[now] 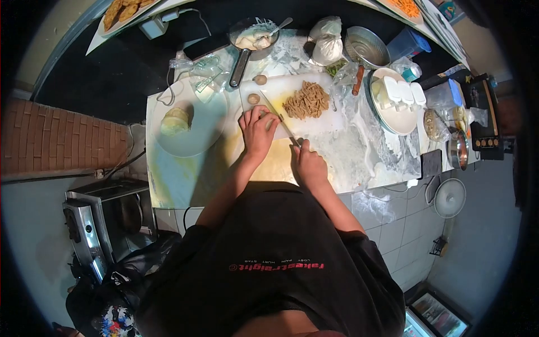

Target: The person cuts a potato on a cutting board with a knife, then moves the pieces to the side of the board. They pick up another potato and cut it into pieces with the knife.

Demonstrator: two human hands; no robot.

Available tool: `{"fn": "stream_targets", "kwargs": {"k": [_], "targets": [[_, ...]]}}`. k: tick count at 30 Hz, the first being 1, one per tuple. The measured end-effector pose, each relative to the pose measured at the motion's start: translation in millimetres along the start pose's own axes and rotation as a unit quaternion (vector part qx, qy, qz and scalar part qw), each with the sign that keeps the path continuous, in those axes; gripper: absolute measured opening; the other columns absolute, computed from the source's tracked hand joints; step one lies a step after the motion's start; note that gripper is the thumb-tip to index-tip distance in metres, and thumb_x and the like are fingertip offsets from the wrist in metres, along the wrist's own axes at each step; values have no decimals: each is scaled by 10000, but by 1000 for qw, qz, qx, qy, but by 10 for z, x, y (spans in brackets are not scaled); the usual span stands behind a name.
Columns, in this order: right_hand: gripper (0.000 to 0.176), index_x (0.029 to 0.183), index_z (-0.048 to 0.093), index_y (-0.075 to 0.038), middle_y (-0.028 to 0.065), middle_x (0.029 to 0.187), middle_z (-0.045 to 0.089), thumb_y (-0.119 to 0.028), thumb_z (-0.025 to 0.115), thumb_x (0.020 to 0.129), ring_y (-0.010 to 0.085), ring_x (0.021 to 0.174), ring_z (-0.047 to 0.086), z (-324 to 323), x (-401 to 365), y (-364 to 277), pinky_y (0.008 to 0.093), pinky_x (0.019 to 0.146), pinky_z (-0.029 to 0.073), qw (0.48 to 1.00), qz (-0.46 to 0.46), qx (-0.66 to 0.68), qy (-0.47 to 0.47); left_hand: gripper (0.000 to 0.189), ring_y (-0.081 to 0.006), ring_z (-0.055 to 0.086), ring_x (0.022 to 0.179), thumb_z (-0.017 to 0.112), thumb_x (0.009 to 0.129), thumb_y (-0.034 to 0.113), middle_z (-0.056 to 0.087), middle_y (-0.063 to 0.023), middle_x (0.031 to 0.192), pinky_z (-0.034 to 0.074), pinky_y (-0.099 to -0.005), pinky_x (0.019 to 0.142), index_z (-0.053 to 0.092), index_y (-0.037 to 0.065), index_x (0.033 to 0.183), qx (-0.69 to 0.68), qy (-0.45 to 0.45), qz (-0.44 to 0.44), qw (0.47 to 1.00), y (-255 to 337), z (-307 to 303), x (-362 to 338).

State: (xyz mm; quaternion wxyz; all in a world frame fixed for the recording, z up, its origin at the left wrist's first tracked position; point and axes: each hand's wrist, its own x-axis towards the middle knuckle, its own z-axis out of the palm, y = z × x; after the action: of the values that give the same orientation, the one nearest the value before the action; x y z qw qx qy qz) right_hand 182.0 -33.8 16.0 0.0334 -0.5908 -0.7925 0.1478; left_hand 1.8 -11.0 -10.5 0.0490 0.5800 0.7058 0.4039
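My right hand (310, 167) is wrapped round the handle of a kitchen knife (273, 107), whose blade points away from me over a white cutting board (331, 122). Beside the blade, on its left, my left hand (259, 132) rests with fingers bent down at the board; whatever is under its fingertips is hidden. Just beyond those fingers lies a small round brown ball (254, 99), perhaps a meatball. Another brown ball (260, 80) sits farther back on the board. To the right of the knife is a heap of sliced brown strips (306, 101).
A round plate (208, 137) at left carries a pale cabbage piece (175, 121). Behind the board stands a pan (240, 67) with white batter and a spoon. A metal bowl (368, 48) is back right, near a white plate (397, 122) holding white containers (391, 89).
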Motion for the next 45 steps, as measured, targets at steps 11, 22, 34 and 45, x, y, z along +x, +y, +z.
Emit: {"fn": "stream_targets", "kwargs": {"k": [11,22,34,45], "targets": [[428,1137,508,53,354,760,637,-351,378,1085,560,781,626,-351,-96,142,598,688,505,973,41,207,-93,74,-212,505,1084,767,811,238,582,41,1059,326,-405,973,749,211,877,-1,6,1,1000,6,8,-8],[419,1159,532,37,367,796,637,-341,365,1088,559,819,624,-259,-120,63,603,716,485,960,41,251,-115,118,-206,506,1079,805,773,256,587,48,1043,323,-403,972,739,212,860,4,20,7,1000,23,15,-6],[417,1102,512,49,364,755,629,-341,364,1091,567,780,619,-329,-98,52,620,689,486,965,39,230,-119,103,-205,502,1080,796,778,259,578,46,1038,316,-407,966,737,214,849,14,16,10,1000,27,12,-3],[401,1087,527,41,358,767,633,-328,370,1091,566,799,619,-386,-70,-15,613,702,480,962,47,232,-133,92,-200,507,1071,799,774,221,594,49,1039,310,-407,968,738,179,829,2,6,16,1000,39,-10,11]]}}
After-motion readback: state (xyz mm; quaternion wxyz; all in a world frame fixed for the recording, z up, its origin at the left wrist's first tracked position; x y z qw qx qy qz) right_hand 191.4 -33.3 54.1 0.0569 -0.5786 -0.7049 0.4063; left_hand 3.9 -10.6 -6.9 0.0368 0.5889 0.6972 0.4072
